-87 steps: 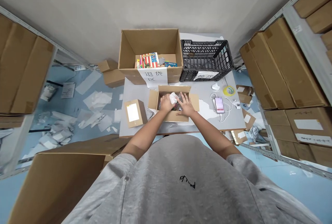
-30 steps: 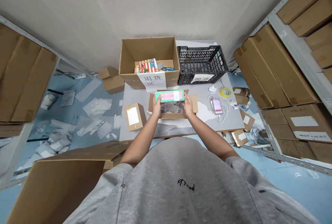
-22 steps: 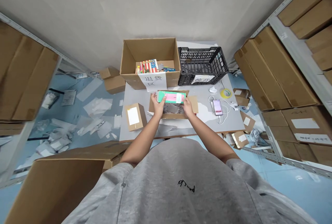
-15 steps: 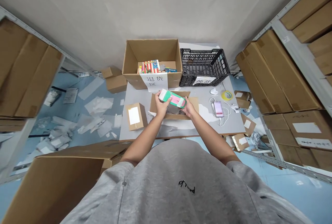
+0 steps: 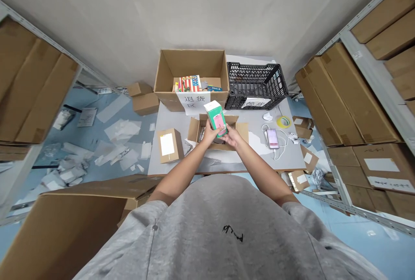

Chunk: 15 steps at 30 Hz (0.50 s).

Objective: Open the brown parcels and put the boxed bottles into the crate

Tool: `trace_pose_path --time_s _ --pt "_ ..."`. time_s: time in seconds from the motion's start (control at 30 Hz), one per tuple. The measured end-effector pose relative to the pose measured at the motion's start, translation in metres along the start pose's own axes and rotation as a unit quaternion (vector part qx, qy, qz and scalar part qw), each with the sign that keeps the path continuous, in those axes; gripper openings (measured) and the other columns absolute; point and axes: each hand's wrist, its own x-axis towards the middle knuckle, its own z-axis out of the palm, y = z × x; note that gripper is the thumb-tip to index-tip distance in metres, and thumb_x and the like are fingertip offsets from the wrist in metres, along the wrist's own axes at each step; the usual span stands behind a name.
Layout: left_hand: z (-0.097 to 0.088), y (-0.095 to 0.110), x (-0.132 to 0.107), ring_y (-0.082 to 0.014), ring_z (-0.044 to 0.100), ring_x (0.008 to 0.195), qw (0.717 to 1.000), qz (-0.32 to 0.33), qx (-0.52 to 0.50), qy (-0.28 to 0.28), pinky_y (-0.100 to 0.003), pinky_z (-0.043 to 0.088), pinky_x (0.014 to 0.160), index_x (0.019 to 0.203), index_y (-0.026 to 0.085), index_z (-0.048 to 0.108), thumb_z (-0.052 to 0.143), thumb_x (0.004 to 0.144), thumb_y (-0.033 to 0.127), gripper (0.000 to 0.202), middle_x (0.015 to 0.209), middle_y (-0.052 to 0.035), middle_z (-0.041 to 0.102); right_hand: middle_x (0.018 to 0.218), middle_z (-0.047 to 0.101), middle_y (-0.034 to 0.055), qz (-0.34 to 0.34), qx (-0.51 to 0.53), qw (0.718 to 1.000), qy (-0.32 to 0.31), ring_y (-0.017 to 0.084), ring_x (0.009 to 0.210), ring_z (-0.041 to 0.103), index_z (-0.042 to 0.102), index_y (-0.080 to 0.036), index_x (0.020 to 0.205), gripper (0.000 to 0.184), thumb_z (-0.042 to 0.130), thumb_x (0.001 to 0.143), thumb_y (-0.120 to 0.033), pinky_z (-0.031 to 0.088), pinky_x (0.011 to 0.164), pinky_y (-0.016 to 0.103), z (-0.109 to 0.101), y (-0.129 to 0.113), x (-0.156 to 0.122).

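Note:
My left hand point(image 5: 210, 132) and my right hand point(image 5: 231, 137) together hold a small green-and-white carton with a pink label point(image 5: 216, 117), stood on end and tilted, just above an open cardboard box point(image 5: 196, 129). That box sits on a grey table point(image 5: 171, 119), and its contents are mostly hidden by my hands and forearms. Left of it lies a small closed carton with a white label point(image 5: 169, 145).
Behind stand a large open cardboard box point(image 5: 191, 62) holding colourful printed packages and a black plastic crate point(image 5: 256, 84). A phone point(image 5: 272, 138) with a white cable and a tape roll point(image 5: 283, 122) lie right. Shelves of cartons flank the table; paper litters the floor.
The green-and-white carton has turned from lying flat to standing on end. My hands have drawn closer together around it, and it stays above the open box.

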Motion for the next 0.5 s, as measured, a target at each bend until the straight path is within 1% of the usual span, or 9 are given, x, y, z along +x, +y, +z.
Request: trace_pose_path --time_s 0.1,0.17,0.27,0.33,0.37,0.43,0.47,0.5 --pt "0.001 0.004 -0.001 -0.026 0.072 0.112 1.0 -0.01 -0.022 -0.019 -0.041 0.058 0.095 0.131 0.022 0.052 0.085 0.077 0.047 0.068 0.126 -0.0099 0.072 0.078 0.076 0.0032 -0.02 -0.043 0.999 0.022 0.017 0.066 0.072 0.066 -0.02 0.102 0.026 0.047 0.11 -0.037 0.068 0.077 0.039 0.001 0.001 0.0" --pt "-0.002 0.008 0.0 -0.0263 0.072 0.112 0.999 -0.016 -0.029 -0.032 -0.04 0.058 0.093 0.13 0.022 0.054 0.085 0.077 0.045 0.066 0.125 -0.0097 0.073 0.084 0.077 0.0032 -0.043 -0.103 0.993 0.028 0.017 0.074 0.074 0.068 -0.02 0.1 0.026 0.046 0.108 -0.033 0.067 0.081 0.037 -0.001 0.0 -0.001" --pt "-0.012 0.013 0.002 -0.0272 0.071 0.113 0.999 -0.017 -0.012 -0.045 -0.04 0.057 0.095 0.13 0.022 0.058 0.088 0.073 0.043 0.068 0.125 -0.0087 0.073 0.099 0.079 0.0037 -0.095 -0.2 0.974 0.048 0.02 0.095 0.075 0.07 -0.022 0.1 0.022 0.051 0.101 -0.033 0.064 0.091 0.039 -0.004 -0.008 -0.001" --pt "-0.018 0.015 0.003 -0.028 0.071 0.113 0.998 -0.014 0.014 -0.052 -0.04 0.057 0.096 0.131 0.022 0.06 0.09 0.071 0.04 0.069 0.124 -0.0081 0.074 0.114 0.078 0.004 -0.159 -0.222 0.962 0.025 0.023 0.11 0.072 0.07 -0.023 0.108 0.023 0.057 0.097 -0.039 0.06 0.099 0.041 -0.003 -0.015 -0.001" --pt "-0.02 0.016 0.003 -0.0284 0.071 0.112 0.998 -0.011 0.031 -0.052 -0.041 0.057 0.096 0.131 0.023 0.061 0.09 0.071 0.039 0.069 0.123 -0.0079 0.074 0.121 0.076 0.0041 -0.195 -0.221 0.955 0.0 0.023 0.117 0.071 0.069 -0.025 0.114 0.028 0.06 0.095 -0.043 0.059 0.102 0.041 -0.002 -0.018 0.0" --pt "-0.021 0.016 0.003 -0.0297 0.071 0.112 0.996 0.003 0.075 -0.041 -0.042 0.056 0.097 0.134 0.023 0.06 0.089 0.072 0.035 0.07 0.124 -0.0084 0.074 0.131 0.072 0.005 -0.26 -0.227 0.938 -0.044 0.024 0.125 0.067 0.063 -0.026 0.126 0.044 0.07 0.088 -0.049 0.055 0.108 0.041 0.004 -0.021 0.001" --pt "-0.02 0.016 0.002 -0.0307 0.071 0.115 0.994 0.014 0.107 -0.036 -0.043 0.056 0.099 0.138 0.023 0.059 0.088 0.072 0.033 0.072 0.127 -0.0093 0.073 0.134 0.071 0.0065 -0.283 -0.239 0.928 -0.044 0.025 0.126 0.066 0.059 -0.026 0.129 0.053 0.075 0.084 -0.049 0.054 0.109 0.041 0.007 -0.02 0.003" --pt "-0.018 0.016 0.001 -0.0318 0.069 0.119 0.989 0.026 0.144 -0.034 -0.044 0.055 0.1 0.141 0.024 0.057 0.088 0.072 0.031 0.076 0.131 -0.0104 0.071 0.136 0.069 0.0083 -0.301 -0.254 0.919 -0.027 0.026 0.126 0.066 0.057 -0.025 0.131 0.061 0.08 0.079 -0.049 0.053 0.11 0.042 0.01 -0.019 0.004"
